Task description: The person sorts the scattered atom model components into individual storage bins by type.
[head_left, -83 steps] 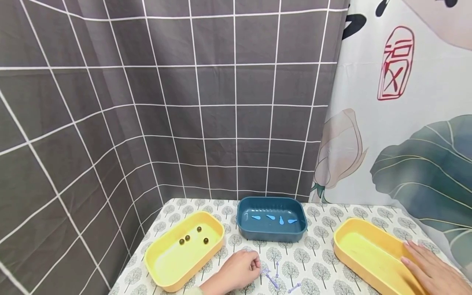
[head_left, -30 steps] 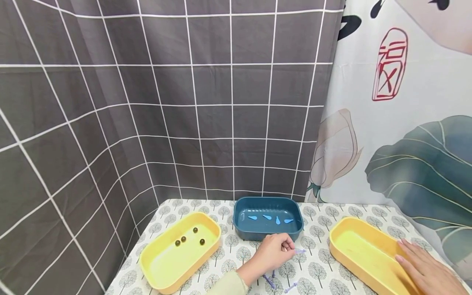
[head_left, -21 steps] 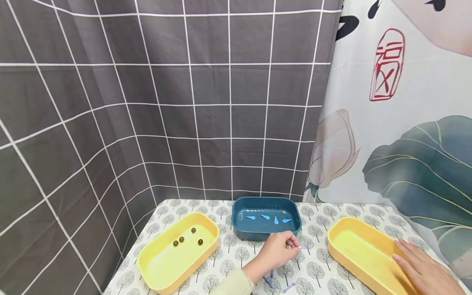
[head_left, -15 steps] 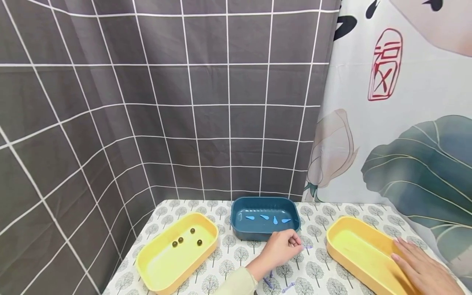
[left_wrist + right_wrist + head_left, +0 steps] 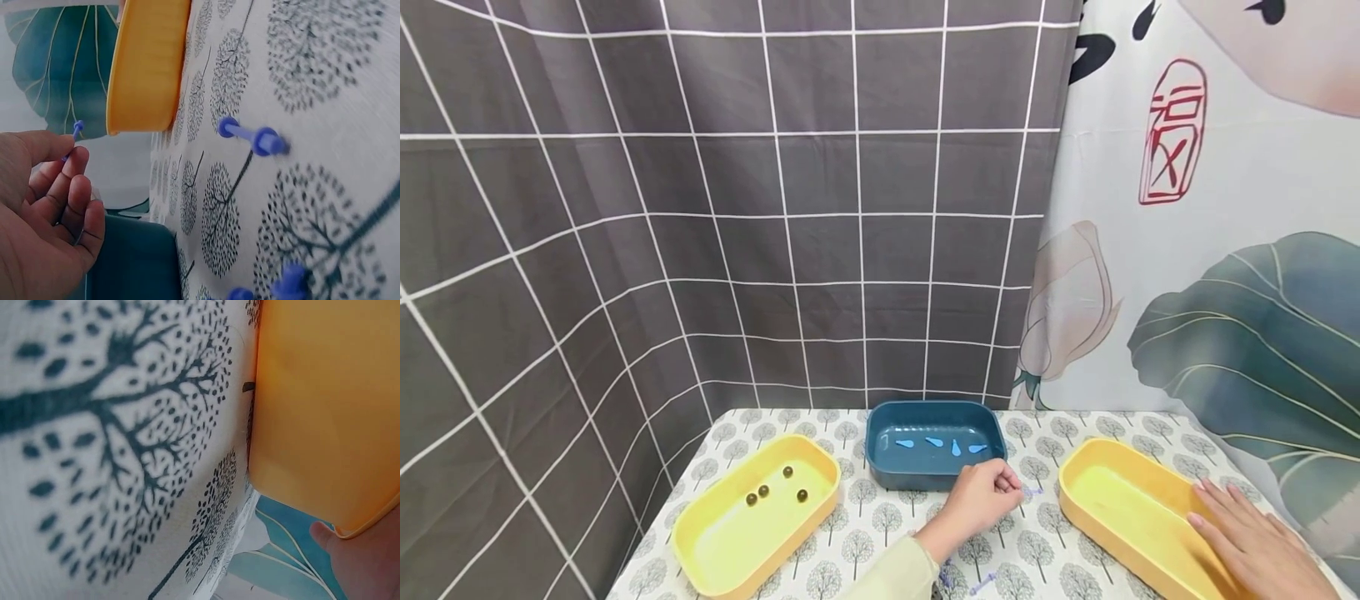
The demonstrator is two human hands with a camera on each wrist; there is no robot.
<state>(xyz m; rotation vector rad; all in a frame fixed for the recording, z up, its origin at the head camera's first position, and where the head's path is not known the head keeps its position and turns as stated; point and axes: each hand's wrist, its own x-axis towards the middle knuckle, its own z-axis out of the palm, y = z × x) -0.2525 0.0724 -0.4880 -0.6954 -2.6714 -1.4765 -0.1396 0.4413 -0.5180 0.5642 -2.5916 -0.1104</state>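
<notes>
My left hand pinches a small purple bar with knobbed ends between thumb and index finger. In the head view it hovers over the cloth, just right of the front corner of a dark blue container. Under my left forearm, more loose purple bars lie on the tree-print cloth; one purple bar shows large in the left wrist view. My right hand rests with straight fingers over the far side of the right yellow tray, its thumb at the rim.
Several light blue drop-shaped pieces lie inside the blue container. On the left stands another yellow tray holding several dark round beads. A gridded grey curtain hangs behind the table.
My left hand has taken a purple bar from the loose ones and moved right and away, toward the right yellow tray. The right hand stays on its tray; the head view has turned slightly right.
</notes>
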